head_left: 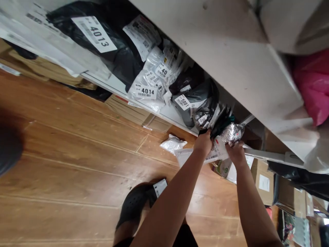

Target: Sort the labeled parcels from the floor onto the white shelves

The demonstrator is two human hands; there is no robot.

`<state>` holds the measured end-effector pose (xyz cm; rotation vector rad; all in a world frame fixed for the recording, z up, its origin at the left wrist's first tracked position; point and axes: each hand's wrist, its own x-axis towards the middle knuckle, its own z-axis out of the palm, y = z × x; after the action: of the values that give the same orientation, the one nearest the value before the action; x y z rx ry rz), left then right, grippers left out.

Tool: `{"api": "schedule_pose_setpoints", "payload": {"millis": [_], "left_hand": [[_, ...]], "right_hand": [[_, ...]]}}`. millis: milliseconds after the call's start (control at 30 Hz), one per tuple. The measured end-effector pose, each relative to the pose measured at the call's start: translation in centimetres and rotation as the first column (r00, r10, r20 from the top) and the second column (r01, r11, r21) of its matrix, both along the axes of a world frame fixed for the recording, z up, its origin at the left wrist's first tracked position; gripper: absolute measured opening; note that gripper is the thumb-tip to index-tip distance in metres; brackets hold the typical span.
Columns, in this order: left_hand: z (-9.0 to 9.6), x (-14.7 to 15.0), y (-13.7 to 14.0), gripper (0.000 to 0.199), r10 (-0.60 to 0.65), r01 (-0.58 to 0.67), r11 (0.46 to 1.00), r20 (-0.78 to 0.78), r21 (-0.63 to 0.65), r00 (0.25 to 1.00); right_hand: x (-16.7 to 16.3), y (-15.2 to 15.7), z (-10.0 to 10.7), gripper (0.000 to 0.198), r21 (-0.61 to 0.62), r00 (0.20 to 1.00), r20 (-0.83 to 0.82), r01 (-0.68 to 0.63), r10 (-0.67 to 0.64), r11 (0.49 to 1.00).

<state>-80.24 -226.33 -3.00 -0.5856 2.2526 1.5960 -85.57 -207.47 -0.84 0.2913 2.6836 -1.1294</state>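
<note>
At the shelf's front edge, my left hand is closed on a black plastic mailing bag; its fingertips are mostly hidden. My right hand is closed at the lower edge of a shiny silver bubble packet. Between my hands a white mailing bag with a barcode label slants down to the left, partly behind my left forearm. Just left of the bundle, a grey bag labelled 5001 lies on the shelf. Below the shelf edge, a small white packet rests on the floor.
Along the white shelf lie clear bags labelled 4014 and a large black bag labelled 4013. Another shelf board hangs close above. Cardboard boxes stand at right. My shoe is on the wooden floor.
</note>
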Motion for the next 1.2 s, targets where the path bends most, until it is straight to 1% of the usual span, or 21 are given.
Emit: {"api": "schedule_pose_setpoints", "payload": {"millis": [33,67,100,133,167,200,233,300,367,433,533,633,733,800,900,1000,1100,1200], "left_hand": [[-0.1,0.1,0.0,0.038,-0.007,0.007,1.000,-0.014,-0.003,1.000],[-0.3,0.2,0.0,0.037,-0.019,0.018,1.000,-0.029,-0.010,0.999],[-0.4,0.4,0.1,0.037,-0.032,0.031,0.999,-0.043,-0.023,0.999],[-0.6,0.5,0.2,0.036,-0.048,0.046,0.998,-0.056,-0.042,0.997],[-0.8,0.6,0.4,0.036,-0.068,0.063,0.996,-0.070,-0.064,0.995],[-0.9,0.8,0.5,0.036,-0.092,0.085,0.993,-0.084,-0.087,0.992],[-1.1,0.9,0.7,0.037,-0.121,0.110,0.988,-0.100,-0.107,0.988],[-1.6,1.2,0.8,0.039,-0.180,0.162,0.977,-0.128,-0.137,0.975],[-2.2,1.5,0.7,0.042,-0.238,0.213,0.964,-0.153,-0.161,0.959],[-2.9,1.7,0.4,0.041,-0.284,0.246,0.948,-0.189,-0.201,0.940],[-4.0,1.6,-0.4,0.035,-0.340,0.263,0.922,-0.266,-0.286,0.902],[-5.1,1.5,-1.2,0.032,-0.377,0.250,0.899,-0.341,-0.360,0.861],[-5.8,1.4,-1.7,0.031,-0.366,0.196,0.900,-0.428,-0.390,0.826],[-6.2,1.3,-2.1,0.028,-0.335,0.159,0.914,-0.471,-0.373,0.816],[-6.8,1.3,-2.4,0.028,-0.266,0.136,0.944,-0.450,-0.301,0.853],[-7.1,1.5,-2.4,0.040,-0.185,0.087,0.965,-0.409,-0.246,0.894],[-6.9,1.5,-2.4,0.046,-0.156,0.038,0.959,-0.411,-0.281,0.898],[-6.2,1.3,-2.5,0.039,-0.171,0.043,0.953,-0.413,-0.301,0.895]], "right_hand": [[-0.1,-0.5,0.5,0.082,0.083,0.999,-0.038,-0.013,0.016,0.996],[-0.2,-1.1,1.1,0.093,0.170,0.997,-0.056,-0.036,0.046,0.985],[-0.2,-1.7,1.5,0.099,0.245,0.996,-0.050,-0.063,0.078,0.967],[-0.1,-2.3,1.9,0.100,0.294,0.995,-0.027,-0.086,0.098,0.952],[0.1,-2.9,2.0,0.098,0.316,0.995,-0.001,-0.096,0.102,0.944],[0.3,-3.4,2.0,0.095,0.316,0.996,0.005,-0.089,0.092,0.944],[0.6,-3.9,1.8,0.094,0.316,0.996,-0.028,-0.069,0.081,0.946],[1.4,-4.5,0.7,0.092,0.322,0.976,-0.193,-0.033,0.100,0.946],[2.0,-4.6,-0.9,0.083,0.328,0.907,-0.388,-0.030,0.164,0.944],[2.2,-4.3,-2.4,0.069,0.320,0.828,-0.514,-0.058,0.224,0.946],[2.0,-3.5,-3.8,0.056,0.301,0.733,-0.616,-0.117,0.287,0.946],[1.9,-2.9,-4.3,0.055,0.317,0.631,-0.683,-0.199,0.369,0.927],[2.2,-3.0,-4.4,0.060,0.359,0.571,-0.678,-0.292,0.463,0.887],[2.2,-3.3,-4.5,0.063,0.352,0.558,-0.680,-0.321,0.475,0.879],[1.6,-3.5,-5.1,0.067,0.300,0.554,-0.710,-0.321,0.435,0.898],[1.2,-2.9,-5.8,0.067,0.251,0.561,-0.724,-0.326,0.400,0.911],[1.0,-2.2,-6.6,0.064,0.217,0.535,-0.751,-0.352,0.386,0.910],[0.8,-1.6,-7.8,0.062,0.125,0.511,-0.803,-0.357,0.306,0.926]]}}
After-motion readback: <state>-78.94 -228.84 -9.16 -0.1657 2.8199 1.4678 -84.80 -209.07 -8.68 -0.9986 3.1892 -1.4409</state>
